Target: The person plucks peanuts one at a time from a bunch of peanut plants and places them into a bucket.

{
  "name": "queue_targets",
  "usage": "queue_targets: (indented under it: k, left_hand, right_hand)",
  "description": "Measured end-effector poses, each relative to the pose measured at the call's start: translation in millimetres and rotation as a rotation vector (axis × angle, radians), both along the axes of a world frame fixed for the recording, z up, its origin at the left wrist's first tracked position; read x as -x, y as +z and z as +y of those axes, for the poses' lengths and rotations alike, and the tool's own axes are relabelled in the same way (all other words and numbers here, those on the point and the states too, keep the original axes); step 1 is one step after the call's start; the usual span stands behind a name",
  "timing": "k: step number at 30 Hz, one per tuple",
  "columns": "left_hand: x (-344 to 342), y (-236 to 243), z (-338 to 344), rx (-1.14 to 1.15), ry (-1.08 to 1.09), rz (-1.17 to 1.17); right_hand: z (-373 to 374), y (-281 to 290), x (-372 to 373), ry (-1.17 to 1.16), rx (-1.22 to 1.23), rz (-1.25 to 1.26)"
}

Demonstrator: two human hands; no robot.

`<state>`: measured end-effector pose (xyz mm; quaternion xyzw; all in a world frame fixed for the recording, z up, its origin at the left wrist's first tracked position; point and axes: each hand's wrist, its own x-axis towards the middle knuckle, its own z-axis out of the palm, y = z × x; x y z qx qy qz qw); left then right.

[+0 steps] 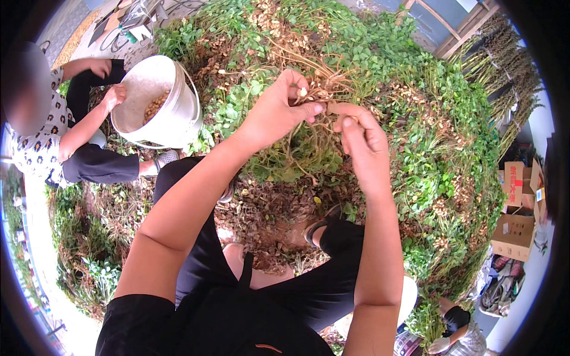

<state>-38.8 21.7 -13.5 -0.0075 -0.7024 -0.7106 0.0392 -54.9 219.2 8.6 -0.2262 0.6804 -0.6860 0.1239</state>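
My left hand (278,113) grips the root end of an uprooted peanut plant (317,81), with pale pods among the brown roots. My right hand (363,139) is just right of it, thumb and bent fingers closed at the plant's roots. The plant's leafy stems (303,157) hang below both hands. Around them lies a large heap of green and dried peanut plants (439,118) with pods showing in places.
At the left, a seated person (35,142) grips a white bucket (133,86) holding some peanuts. Another person (463,332) works at lower right. Cardboard boxes (510,237), dried bundles (493,65) and a wooden frame (451,29) line the right side.
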Motion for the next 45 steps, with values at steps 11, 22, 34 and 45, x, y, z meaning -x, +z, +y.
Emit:
queue_targets:
  k: [11, 22, 34, 45]
  left_hand:
    - [-11, 9, 20, 0.37, -0.163, 0.058]
    - [3, -8, 5, 0.006, -0.096, -0.03]
    - [-1, -16, 16, -0.164, 0.186, -0.123]
    - [-8, -7, 14, -0.665, 0.148, -0.35]
  right_hand:
    - [-17, -5, 7, -0.25, -0.55, 0.651]
    - [10, 14, 12, 0.027, 0.713, -0.326]
    - [-5, -13, 6, -0.234, -0.258, 0.059]
    - [-23, -17, 6, -0.328, -0.568, 0.61]
